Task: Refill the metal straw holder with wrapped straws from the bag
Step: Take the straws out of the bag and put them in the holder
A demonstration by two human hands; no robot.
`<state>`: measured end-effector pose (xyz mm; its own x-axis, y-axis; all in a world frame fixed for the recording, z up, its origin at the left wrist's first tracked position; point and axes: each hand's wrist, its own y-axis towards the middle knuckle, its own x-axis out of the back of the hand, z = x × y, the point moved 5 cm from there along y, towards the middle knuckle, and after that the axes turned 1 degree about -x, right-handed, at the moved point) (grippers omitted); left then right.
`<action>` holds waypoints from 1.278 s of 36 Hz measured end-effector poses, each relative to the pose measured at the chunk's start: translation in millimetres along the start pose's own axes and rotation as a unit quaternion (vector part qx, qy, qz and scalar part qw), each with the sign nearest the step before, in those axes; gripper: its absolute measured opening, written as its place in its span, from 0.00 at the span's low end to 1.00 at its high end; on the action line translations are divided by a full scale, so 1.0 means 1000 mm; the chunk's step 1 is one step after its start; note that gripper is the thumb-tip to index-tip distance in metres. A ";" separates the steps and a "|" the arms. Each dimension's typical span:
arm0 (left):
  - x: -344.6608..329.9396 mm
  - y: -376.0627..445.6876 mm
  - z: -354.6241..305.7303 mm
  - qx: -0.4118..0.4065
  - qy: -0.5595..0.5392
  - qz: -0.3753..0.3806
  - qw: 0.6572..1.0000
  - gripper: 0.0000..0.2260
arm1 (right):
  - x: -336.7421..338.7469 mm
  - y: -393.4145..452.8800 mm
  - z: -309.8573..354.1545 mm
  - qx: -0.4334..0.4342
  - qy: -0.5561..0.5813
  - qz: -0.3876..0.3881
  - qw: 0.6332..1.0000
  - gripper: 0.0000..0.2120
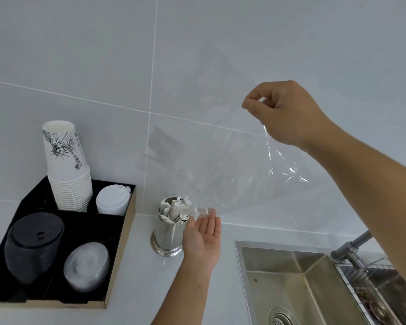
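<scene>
A metal straw holder (165, 233) stands on the white counter, packed with white wrapped straws (175, 208). My right hand (283, 112) pinches a corner of a clear plastic bag (220, 170) and holds it high, so the bag hangs tilted with its mouth over the holder. My left hand (203, 233) is open, palm up, beside the holder's right rim under the bag's mouth. A few straw ends (201, 211) show at the bag's mouth near my fingertips.
A black organiser tray (117, 252) at the left holds stacked paper cups (67, 165), white lids (113, 200), black lids (33, 247) and clear lids (87, 266). A steel sink (291, 277) with a tap (354, 245) lies at the right. A tiled wall rises behind.
</scene>
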<state>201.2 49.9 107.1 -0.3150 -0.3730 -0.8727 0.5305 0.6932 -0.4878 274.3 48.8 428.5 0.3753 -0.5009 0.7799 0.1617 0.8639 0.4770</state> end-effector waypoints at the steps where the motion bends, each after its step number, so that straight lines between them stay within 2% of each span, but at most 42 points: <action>1: 0.000 0.001 0.001 0.002 -0.002 0.002 1.000 0.15 | 0.003 0.000 0.000 0.001 0.000 -0.002 1.000 0.07; 8: -0.003 0.005 0.005 0.006 -0.019 0.016 1.000 0.14 | 0.017 -0.004 0.002 0.017 -0.006 -0.017 1.000 0.07; 16: -0.004 0.002 0.013 0.017 -0.033 0.033 0.999 0.16 | 0.014 -0.009 -0.008 -0.005 -0.003 -0.008 1.000 0.07; 22: -0.008 0.005 0.013 0.019 -0.030 0.026 0.999 0.04 | 0.010 -0.010 -0.012 -0.006 -0.006 -0.011 1.000 0.07; 34: -0.016 0.024 0.008 -0.030 -0.048 -0.005 0.998 0.06 | -0.007 -0.002 -0.029 -0.029 -0.011 0.002 1.000 0.07; 46: -0.010 0.020 0.010 -0.009 -0.037 0.015 0.999 0.13 | -0.003 0.000 -0.031 -0.037 -0.001 -0.008 0.999 0.07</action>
<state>222.9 61.8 106.2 -0.2397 -0.3952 -0.8868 0.5243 0.7161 -0.4608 301.6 52.1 414.2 0.3699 -0.5154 0.7730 0.2355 0.8569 0.4586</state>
